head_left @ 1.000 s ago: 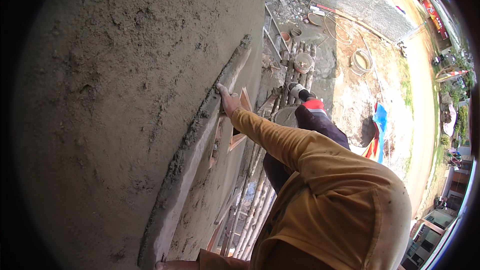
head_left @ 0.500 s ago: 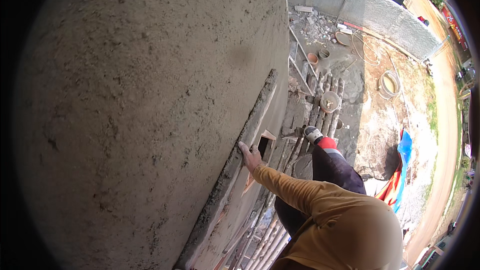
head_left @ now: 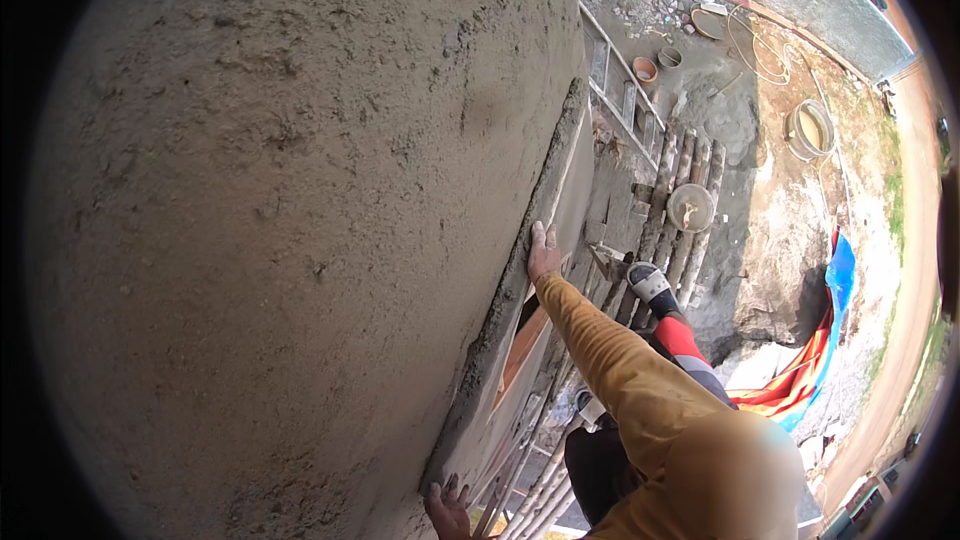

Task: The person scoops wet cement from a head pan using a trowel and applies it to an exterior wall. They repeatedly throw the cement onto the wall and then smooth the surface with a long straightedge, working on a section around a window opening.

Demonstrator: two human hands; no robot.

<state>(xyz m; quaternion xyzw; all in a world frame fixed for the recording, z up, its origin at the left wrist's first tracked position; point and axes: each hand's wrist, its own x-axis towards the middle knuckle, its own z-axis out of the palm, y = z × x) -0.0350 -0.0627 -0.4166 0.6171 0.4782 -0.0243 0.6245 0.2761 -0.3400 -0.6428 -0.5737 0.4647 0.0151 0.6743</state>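
A rough grey mortar wall [head_left: 300,240] fills the left side. Along its right part a long straightedge board [head_left: 492,340], crusted with wet mortar, lies slanted against the surface. My right hand [head_left: 543,254] grips its edge a little above the middle, fingers laid over the mortar-coated side. At the lower end my left hand [head_left: 448,512] holds the board, its fingertips curled up around the end and the palm partly cut off by the frame. Beside the board, a reddish wooden frame [head_left: 520,358] borders a dark opening, which the board partly covers.
Below are scaffold poles [head_left: 683,165], a round bucket [head_left: 690,208] on them, and a ladder [head_left: 622,90]. My sandalled foot [head_left: 650,282] rests on the poles. Farther off lie rubble [head_left: 640,0], small pots [head_left: 645,69], a hose [head_left: 765,50], a round tub [head_left: 810,128] and a blue-orange tarp [head_left: 838,280].
The board and my right hand have shifted up and to the right in the picture. My left hand has come into view at the board's lower end. The view has also shifted.
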